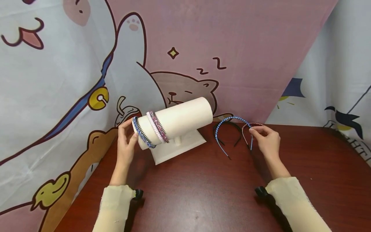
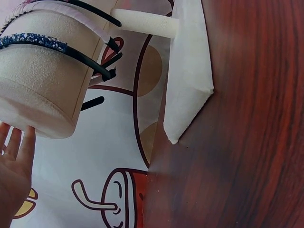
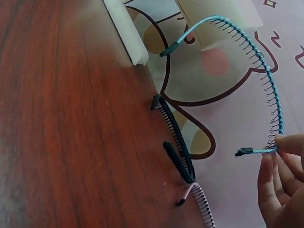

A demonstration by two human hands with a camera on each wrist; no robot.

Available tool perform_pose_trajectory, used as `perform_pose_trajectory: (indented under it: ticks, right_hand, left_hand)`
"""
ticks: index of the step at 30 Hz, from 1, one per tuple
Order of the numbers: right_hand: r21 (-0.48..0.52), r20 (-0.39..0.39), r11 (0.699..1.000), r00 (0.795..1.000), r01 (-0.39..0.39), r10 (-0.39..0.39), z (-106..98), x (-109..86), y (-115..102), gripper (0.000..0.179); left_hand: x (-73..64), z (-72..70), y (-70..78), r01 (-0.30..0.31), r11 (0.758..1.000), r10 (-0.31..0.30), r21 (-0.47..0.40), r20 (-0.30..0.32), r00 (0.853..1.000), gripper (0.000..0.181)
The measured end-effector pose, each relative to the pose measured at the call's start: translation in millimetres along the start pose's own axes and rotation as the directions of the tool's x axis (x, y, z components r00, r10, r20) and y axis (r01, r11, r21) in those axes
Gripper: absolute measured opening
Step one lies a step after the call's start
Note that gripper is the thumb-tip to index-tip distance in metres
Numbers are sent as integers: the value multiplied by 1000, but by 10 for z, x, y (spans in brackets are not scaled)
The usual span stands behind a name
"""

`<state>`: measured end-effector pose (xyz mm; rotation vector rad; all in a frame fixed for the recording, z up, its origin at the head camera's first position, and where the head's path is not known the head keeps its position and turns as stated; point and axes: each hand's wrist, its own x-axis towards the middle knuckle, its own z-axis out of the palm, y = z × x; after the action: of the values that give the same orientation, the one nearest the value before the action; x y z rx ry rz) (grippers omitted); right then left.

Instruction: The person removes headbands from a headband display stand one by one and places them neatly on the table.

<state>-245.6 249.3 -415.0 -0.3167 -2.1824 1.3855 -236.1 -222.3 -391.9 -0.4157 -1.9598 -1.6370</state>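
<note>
A white cylindrical headband stand (image 1: 188,114) stands on the table, carrying a blue glittery headband (image 1: 142,134), a pale pink headband (image 1: 155,127) and a dark pink sparkly one (image 1: 161,128). My left hand (image 1: 126,141) touches the stand's left end; in the left wrist view its straight fingers (image 2: 24,149) meet the end face. Between thumb and fingers, my right hand (image 1: 266,141) pinches one arm of a light blue toothed headband (image 3: 273,90). That headband is raised to the right of the stand, its other arm pointing toward the stand.
On the table behind the held headband lie a black headband (image 3: 178,133) and a pink toothed headband (image 3: 203,204). A cartoon-printed cloth (image 1: 246,48) hangs along the back and left of the dark red wooden table (image 1: 185,193). The stand's flat base (image 1: 174,149) rests near the back.
</note>
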Motion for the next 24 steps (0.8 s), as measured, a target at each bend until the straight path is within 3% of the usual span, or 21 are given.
perform_pose_trajectory:
  ticks: [4, 11, 15, 24]
  right_hand:
    - [20, 39, 999, 999, -29, 28, -32, 4, 46, 27]
    - [159, 88, 981, 991, -114, 101, -91, -5, 62, 28]
    - [189, 101, 972, 987, -142, 124, -134, -13, 60, 27]
    - [99, 74, 992, 994, -82, 75, -209, 3, 193, 25]
  left_hand:
    - [-7, -2, 9, -4, 1000, 4, -2, -2, 1000, 55]
    - [-5, -2, 18, -7, 1000, 7, -2, -6, 1000, 54]
    - [-6, 0, 11, -13, 1000, 13, -8, -4, 1000, 55]
    - [0, -3, -2, -17, 1000, 17, -1, -5, 1000, 55]
